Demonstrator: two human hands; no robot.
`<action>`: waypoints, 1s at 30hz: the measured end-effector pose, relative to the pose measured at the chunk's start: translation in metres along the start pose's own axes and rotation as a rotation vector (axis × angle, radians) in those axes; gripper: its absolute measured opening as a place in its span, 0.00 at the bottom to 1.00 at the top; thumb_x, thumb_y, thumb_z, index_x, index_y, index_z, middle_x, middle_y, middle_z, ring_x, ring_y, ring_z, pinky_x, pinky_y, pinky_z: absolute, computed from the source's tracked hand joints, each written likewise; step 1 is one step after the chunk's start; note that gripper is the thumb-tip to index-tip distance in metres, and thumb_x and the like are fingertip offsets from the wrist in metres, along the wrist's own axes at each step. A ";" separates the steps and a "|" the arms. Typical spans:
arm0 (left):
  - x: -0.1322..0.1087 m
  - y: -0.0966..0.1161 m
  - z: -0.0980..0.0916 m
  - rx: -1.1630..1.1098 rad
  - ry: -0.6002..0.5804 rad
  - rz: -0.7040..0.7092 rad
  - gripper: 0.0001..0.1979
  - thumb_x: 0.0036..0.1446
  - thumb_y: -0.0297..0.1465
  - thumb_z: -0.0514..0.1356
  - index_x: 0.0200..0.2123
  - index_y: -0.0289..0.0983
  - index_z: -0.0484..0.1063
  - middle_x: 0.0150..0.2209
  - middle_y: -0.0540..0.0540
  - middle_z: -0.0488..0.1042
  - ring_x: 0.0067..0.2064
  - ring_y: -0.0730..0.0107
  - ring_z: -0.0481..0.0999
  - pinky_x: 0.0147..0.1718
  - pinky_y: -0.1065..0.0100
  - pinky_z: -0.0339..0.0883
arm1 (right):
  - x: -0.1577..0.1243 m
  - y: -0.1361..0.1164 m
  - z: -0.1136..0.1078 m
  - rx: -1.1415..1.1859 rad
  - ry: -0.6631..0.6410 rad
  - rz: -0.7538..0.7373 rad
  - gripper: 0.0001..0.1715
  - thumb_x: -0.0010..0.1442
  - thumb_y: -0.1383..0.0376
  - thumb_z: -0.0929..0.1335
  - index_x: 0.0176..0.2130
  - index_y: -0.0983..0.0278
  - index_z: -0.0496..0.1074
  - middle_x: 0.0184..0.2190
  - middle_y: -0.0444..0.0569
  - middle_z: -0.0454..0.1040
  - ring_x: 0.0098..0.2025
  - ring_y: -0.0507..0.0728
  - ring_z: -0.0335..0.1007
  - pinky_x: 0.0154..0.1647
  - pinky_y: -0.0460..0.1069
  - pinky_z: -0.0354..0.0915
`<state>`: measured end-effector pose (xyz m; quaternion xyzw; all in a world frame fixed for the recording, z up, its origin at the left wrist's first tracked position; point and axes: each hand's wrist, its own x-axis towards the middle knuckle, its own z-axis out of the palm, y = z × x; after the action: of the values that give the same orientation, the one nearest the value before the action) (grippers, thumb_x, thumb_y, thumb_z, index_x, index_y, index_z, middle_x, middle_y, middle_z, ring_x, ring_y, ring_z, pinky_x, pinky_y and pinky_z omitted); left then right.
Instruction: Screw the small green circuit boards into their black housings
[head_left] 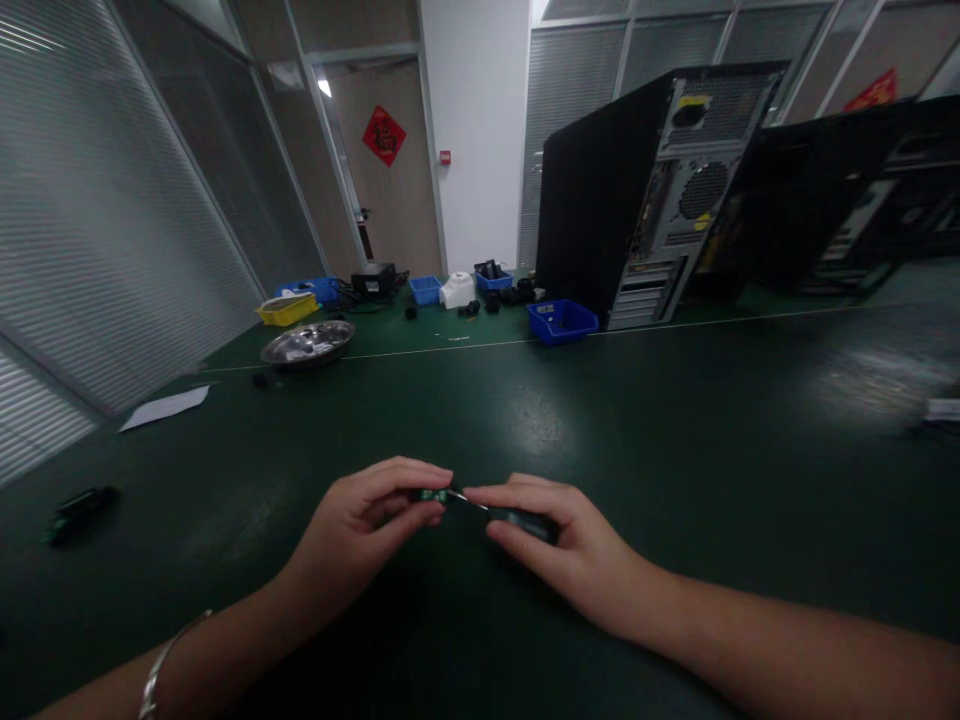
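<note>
My left hand (367, 525) pinches a small dark part (433, 495) with a greenish face between thumb and fingers, just above the green table (675, 420). My right hand (551, 545) grips a small screwdriver (517, 518) with a dark handle; its thin metal tip points left and meets the small part. Both hands are close together near the table's front edge. A bracelet sits on my left wrist.
A black computer tower (645, 190) stands at the back right, with another dark case behind it. A blue bin (562, 320), a steel bowl (307, 343), a yellow tray (287, 309), more blue bins and a white paper (165, 408) lie farther back. A dark object (79, 510) lies at left.
</note>
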<state>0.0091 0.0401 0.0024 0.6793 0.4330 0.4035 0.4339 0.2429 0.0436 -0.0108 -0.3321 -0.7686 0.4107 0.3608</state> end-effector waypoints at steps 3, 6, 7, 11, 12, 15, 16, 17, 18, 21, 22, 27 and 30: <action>0.000 0.001 0.000 -0.075 0.001 -0.099 0.11 0.55 0.26 0.65 0.42 0.39 0.80 0.44 0.44 0.80 0.40 0.64 0.82 0.41 0.67 0.78 | 0.000 0.000 0.000 0.022 -0.010 -0.001 0.18 0.64 0.68 0.68 0.53 0.61 0.76 0.34 0.49 0.75 0.35 0.56 0.70 0.35 0.49 0.63; 0.002 0.003 -0.001 -0.125 0.004 -0.191 0.11 0.54 0.27 0.66 0.42 0.37 0.80 0.39 0.44 0.83 0.37 0.65 0.82 0.39 0.68 0.77 | 0.001 0.000 -0.001 0.053 -0.024 0.008 0.18 0.64 0.68 0.68 0.53 0.61 0.76 0.35 0.49 0.75 0.36 0.56 0.70 0.36 0.49 0.63; 0.003 0.003 -0.001 -0.137 0.003 -0.209 0.11 0.54 0.27 0.66 0.42 0.37 0.80 0.39 0.44 0.83 0.37 0.65 0.82 0.39 0.68 0.77 | 0.001 -0.001 -0.001 0.060 -0.026 0.011 0.18 0.64 0.68 0.68 0.53 0.61 0.76 0.35 0.49 0.75 0.36 0.56 0.70 0.36 0.49 0.63; 0.004 0.004 -0.001 -0.196 0.002 -0.247 0.11 0.53 0.28 0.67 0.41 0.37 0.81 0.38 0.43 0.84 0.36 0.65 0.83 0.39 0.67 0.76 | 0.002 0.000 -0.002 0.083 -0.032 0.021 0.17 0.64 0.67 0.68 0.52 0.61 0.76 0.37 0.50 0.76 0.38 0.57 0.71 0.38 0.51 0.64; 0.004 0.004 -0.001 -0.209 0.001 -0.256 0.11 0.53 0.28 0.68 0.41 0.36 0.81 0.37 0.43 0.84 0.36 0.65 0.83 0.39 0.67 0.77 | 0.001 0.000 -0.002 0.087 -0.035 0.020 0.17 0.64 0.67 0.68 0.52 0.61 0.76 0.37 0.50 0.76 0.38 0.57 0.71 0.38 0.51 0.64; 0.004 0.004 -0.001 -0.235 -0.014 -0.276 0.11 0.52 0.28 0.68 0.40 0.36 0.81 0.37 0.43 0.84 0.35 0.65 0.83 0.38 0.66 0.77 | 0.001 0.001 -0.001 0.096 -0.031 0.014 0.17 0.64 0.67 0.68 0.53 0.60 0.76 0.37 0.50 0.76 0.38 0.57 0.71 0.38 0.51 0.64; 0.003 0.004 -0.002 -0.240 -0.017 -0.277 0.11 0.52 0.28 0.68 0.40 0.36 0.81 0.37 0.43 0.84 0.35 0.65 0.83 0.38 0.66 0.77 | 0.001 0.001 -0.001 0.095 -0.029 0.012 0.17 0.64 0.67 0.68 0.53 0.60 0.76 0.37 0.49 0.76 0.38 0.57 0.71 0.38 0.51 0.64; 0.003 0.004 -0.002 -0.242 -0.017 -0.275 0.11 0.52 0.28 0.68 0.40 0.37 0.81 0.36 0.44 0.84 0.35 0.65 0.83 0.38 0.67 0.77 | 0.001 0.001 -0.001 0.093 -0.025 0.012 0.17 0.64 0.67 0.68 0.53 0.59 0.76 0.37 0.49 0.76 0.38 0.57 0.71 0.38 0.51 0.65; 0.003 0.005 -0.002 -0.240 -0.016 -0.272 0.10 0.52 0.28 0.68 0.40 0.37 0.81 0.35 0.44 0.84 0.34 0.65 0.82 0.38 0.67 0.76 | 0.000 0.001 -0.001 0.089 -0.022 0.011 0.17 0.64 0.67 0.68 0.52 0.59 0.76 0.37 0.49 0.76 0.38 0.57 0.71 0.38 0.51 0.65; 0.004 0.005 -0.001 -0.218 0.004 -0.261 0.10 0.52 0.28 0.68 0.40 0.37 0.81 0.34 0.45 0.84 0.34 0.66 0.82 0.38 0.68 0.76 | 0.000 0.001 0.000 0.061 -0.017 0.014 0.18 0.64 0.67 0.68 0.53 0.59 0.76 0.36 0.49 0.76 0.37 0.56 0.71 0.37 0.50 0.64; 0.003 0.005 -0.001 -0.209 0.007 -0.255 0.10 0.52 0.28 0.68 0.40 0.37 0.81 0.35 0.45 0.84 0.35 0.66 0.82 0.38 0.68 0.76 | 0.000 0.001 0.000 0.047 -0.020 0.016 0.18 0.64 0.67 0.68 0.53 0.59 0.76 0.35 0.48 0.75 0.36 0.56 0.70 0.36 0.50 0.64; 0.003 0.002 0.001 -0.185 -0.028 -0.250 0.11 0.53 0.28 0.67 0.41 0.36 0.80 0.37 0.44 0.83 0.36 0.66 0.81 0.39 0.67 0.74 | 0.000 0.001 0.000 0.009 -0.055 0.004 0.18 0.64 0.67 0.68 0.53 0.60 0.75 0.35 0.50 0.76 0.36 0.57 0.71 0.36 0.51 0.64; 0.004 0.000 0.000 -0.186 -0.042 -0.253 0.10 0.54 0.29 0.66 0.41 0.35 0.79 0.37 0.44 0.82 0.36 0.67 0.80 0.39 0.67 0.73 | 0.001 0.001 0.000 0.040 -0.037 0.008 0.17 0.63 0.66 0.68 0.52 0.60 0.76 0.38 0.51 0.78 0.40 0.59 0.73 0.39 0.52 0.66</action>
<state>0.0100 0.0444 0.0031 0.5844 0.4670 0.3696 0.5512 0.2427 0.0450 -0.0109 -0.3204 -0.7654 0.4335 0.3515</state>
